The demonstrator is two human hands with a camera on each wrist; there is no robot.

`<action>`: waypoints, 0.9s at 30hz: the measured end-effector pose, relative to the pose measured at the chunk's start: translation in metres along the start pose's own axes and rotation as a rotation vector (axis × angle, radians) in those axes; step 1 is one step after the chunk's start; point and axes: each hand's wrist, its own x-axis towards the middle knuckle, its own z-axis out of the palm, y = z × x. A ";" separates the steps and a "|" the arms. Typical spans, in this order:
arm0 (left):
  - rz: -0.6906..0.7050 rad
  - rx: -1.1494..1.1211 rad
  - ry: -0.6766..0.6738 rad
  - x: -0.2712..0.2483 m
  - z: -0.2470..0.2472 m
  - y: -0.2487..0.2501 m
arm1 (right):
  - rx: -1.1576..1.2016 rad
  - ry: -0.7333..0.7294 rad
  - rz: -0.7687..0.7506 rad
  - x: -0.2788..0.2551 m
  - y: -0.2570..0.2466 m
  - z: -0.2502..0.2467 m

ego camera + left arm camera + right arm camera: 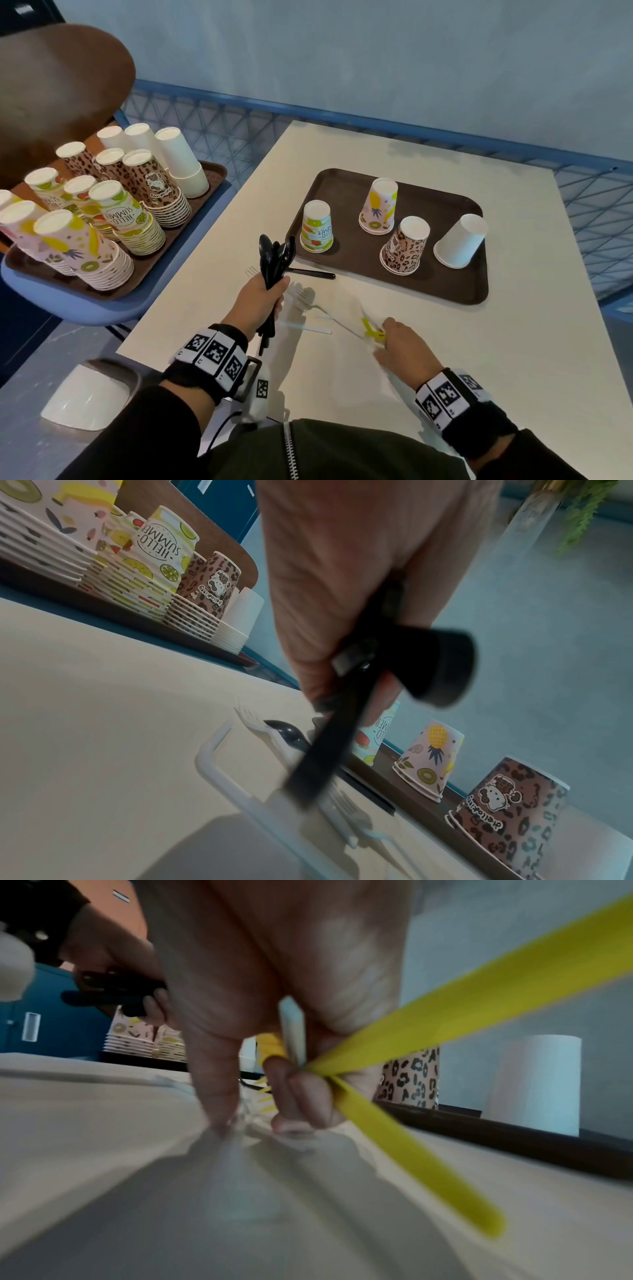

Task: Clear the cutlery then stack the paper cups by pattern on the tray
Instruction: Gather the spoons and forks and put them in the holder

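My left hand [265,298] grips a bunch of black plastic cutlery [275,257], held upright above the white table [445,342]; the same black cutlery [346,723] crosses the left wrist view. My right hand [400,337] holds yellow cutlery [371,330] and a white piece low on the table; the yellow cutlery [428,1031] sticks out of its curled fingers. White forks [308,301] and one black utensil [310,273] lie on the table. The brown tray [445,284] carries upside-down cups: fruit "Hello Summer" [317,228], pink pineapple [378,207], leopard [404,246] and plain white [460,241].
A second brown tray [205,202] at the left, on a blue chair seat [102,308], holds several stacks of patterned and white cups [137,205]. A white straw [305,327] lies between my hands. A blue mesh railing [342,113] runs behind the table.
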 end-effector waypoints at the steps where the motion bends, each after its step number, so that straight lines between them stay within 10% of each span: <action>1: -0.002 -0.004 -0.001 0.001 -0.001 0.001 | -0.040 0.002 0.003 0.002 0.001 -0.001; 15: 0.001 -0.022 0.022 0.012 -0.032 0.007 | -0.160 -0.208 0.025 -0.002 0.020 -0.073; 27: 0.010 -0.003 0.031 0.019 -0.068 0.011 | -0.026 0.031 -0.155 0.057 -0.077 -0.024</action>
